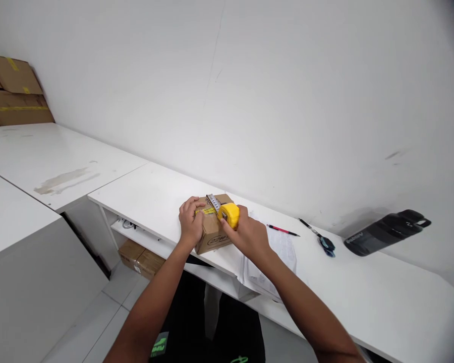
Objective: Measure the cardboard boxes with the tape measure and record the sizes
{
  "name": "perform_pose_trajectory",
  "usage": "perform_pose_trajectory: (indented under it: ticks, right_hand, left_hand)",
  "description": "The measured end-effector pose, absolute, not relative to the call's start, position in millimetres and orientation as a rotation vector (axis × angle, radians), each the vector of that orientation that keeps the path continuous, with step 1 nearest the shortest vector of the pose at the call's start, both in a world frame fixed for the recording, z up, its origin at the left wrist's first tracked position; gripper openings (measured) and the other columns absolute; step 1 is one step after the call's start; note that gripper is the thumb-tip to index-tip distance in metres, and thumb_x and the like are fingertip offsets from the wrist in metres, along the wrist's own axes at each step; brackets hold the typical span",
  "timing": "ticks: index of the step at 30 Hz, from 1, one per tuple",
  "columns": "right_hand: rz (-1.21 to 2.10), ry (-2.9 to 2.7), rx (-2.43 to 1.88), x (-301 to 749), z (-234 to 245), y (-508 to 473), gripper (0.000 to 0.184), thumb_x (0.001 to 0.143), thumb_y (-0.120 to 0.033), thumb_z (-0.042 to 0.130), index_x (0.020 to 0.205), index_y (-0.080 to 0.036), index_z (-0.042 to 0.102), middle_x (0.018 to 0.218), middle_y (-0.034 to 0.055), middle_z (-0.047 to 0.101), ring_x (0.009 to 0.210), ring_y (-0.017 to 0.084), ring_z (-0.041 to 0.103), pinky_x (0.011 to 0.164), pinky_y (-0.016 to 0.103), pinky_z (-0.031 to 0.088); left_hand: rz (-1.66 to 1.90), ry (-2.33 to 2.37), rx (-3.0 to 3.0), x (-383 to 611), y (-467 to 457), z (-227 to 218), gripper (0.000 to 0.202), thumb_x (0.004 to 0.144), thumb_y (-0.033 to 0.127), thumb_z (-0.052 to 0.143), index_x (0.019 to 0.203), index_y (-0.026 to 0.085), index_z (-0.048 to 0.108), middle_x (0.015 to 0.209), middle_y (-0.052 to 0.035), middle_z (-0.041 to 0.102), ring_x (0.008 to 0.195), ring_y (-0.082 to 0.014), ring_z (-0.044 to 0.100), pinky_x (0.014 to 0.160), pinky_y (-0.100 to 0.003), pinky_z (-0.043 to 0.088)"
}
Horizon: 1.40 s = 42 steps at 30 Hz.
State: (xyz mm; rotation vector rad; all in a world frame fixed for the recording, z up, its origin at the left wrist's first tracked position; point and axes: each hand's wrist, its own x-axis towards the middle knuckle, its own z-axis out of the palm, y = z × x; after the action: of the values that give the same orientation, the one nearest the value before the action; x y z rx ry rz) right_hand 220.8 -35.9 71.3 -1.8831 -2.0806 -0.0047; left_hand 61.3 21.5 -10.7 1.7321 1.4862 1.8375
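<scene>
A small cardboard box (214,237) with yellow tape and dark lettering sits on the white shelf top in front of me. My left hand (191,219) grips its left side, fingers over the far part and thumb toward the top. In my right hand (245,232) is a yellow tape measure (230,215), held over the right part of the box. A short length of its blade (213,201) is drawn out and lies across the box top toward the far edge. My palm hides part of the tape measure's case.
Right of the box lie papers (274,254), a red and black pen (283,230) and a dark lanyard-like item (325,244). A black bottle (386,232) leans by the wall. Cardboard boxes (17,85) are stacked far left, and others (142,258) lie below the shelf.
</scene>
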Motion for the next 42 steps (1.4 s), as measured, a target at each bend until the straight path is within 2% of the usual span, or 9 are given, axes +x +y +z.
perform_pose_trajectory:
  ticks: [5,11,18,25,29,38,42]
  right_hand:
    - [0.056,-1.957,-1.942,235,54,-71,0.058,0.088,-0.057,0.045,0.129,-0.017,0.037,0.080,0.0097,0.072,0.067,0.030,0.068,0.053,0.032,0.035]
    - [0.085,-1.890,-1.913,240,41,-75,0.058,0.087,-0.057,0.048,0.129,-0.019,0.038,0.080,0.0085,0.073,0.070,0.030,0.069,0.056,0.033,0.038]
    - [0.139,-1.883,-1.877,237,50,-62,0.058,0.088,-0.058,0.045,0.130,-0.019,0.038,0.082,0.0083,0.072,0.074,0.030,0.069,0.059,0.033,0.040]
    - [0.141,-1.908,-1.769,215,55,-20,0.057,0.091,-0.058,0.041,0.131,-0.018,0.037,0.093,0.0111,0.071,0.090,0.030,0.068,0.066,0.033,0.043]
    - [0.096,-2.000,-1.703,208,63,2,0.054,0.092,-0.056,0.042,0.130,-0.019,0.038,0.096,0.0116,0.071,0.089,0.030,0.068,0.067,0.032,0.042]
    - [0.077,-2.110,-1.654,193,79,50,0.049,0.089,-0.060,0.044,0.117,-0.020,0.042,0.088,0.0085,0.070,0.077,0.026,0.065,0.062,0.029,0.039]
    - [0.277,-1.893,-1.560,192,74,61,0.047,0.085,-0.062,0.049,0.108,-0.022,0.046,0.090,0.0060,0.067,0.078,0.023,0.063,0.063,0.029,0.042]
  left_hand:
    - [1.863,1.553,1.730,67,17,-12,0.028,0.079,0.013,0.045,0.093,0.025,0.065,0.122,-0.0034,0.061,0.117,-0.0251,0.051,0.104,-0.046,0.038]
    - [1.860,1.618,1.737,69,15,-14,0.028,0.080,0.013,0.044,0.095,0.026,0.065,0.124,-0.0036,0.059,0.119,-0.0255,0.050,0.104,-0.047,0.039]
    - [1.869,1.592,1.786,67,14,-14,0.029,0.081,0.013,0.042,0.096,0.025,0.064,0.124,-0.0047,0.059,0.120,-0.0248,0.050,0.105,-0.047,0.038]
    - [1.868,1.545,1.780,62,11,-15,0.028,0.082,0.015,0.044,0.097,0.025,0.065,0.125,-0.0044,0.058,0.120,-0.0245,0.050,0.105,-0.046,0.039]
    - [1.862,1.500,1.791,58,8,-16,0.027,0.084,0.017,0.045,0.100,0.025,0.065,0.126,-0.0048,0.057,0.122,-0.0248,0.048,0.106,-0.047,0.038]
    - [1.851,1.463,1.803,48,-1,-19,0.026,0.087,0.021,0.046,0.105,0.023,0.065,0.130,-0.0055,0.055,0.124,-0.0237,0.045,0.108,-0.046,0.035]
    - [1.841,1.479,1.809,45,-5,-20,0.025,0.087,0.020,0.049,0.106,0.022,0.065,0.131,-0.0065,0.054,0.126,-0.0245,0.043,0.109,-0.046,0.033]
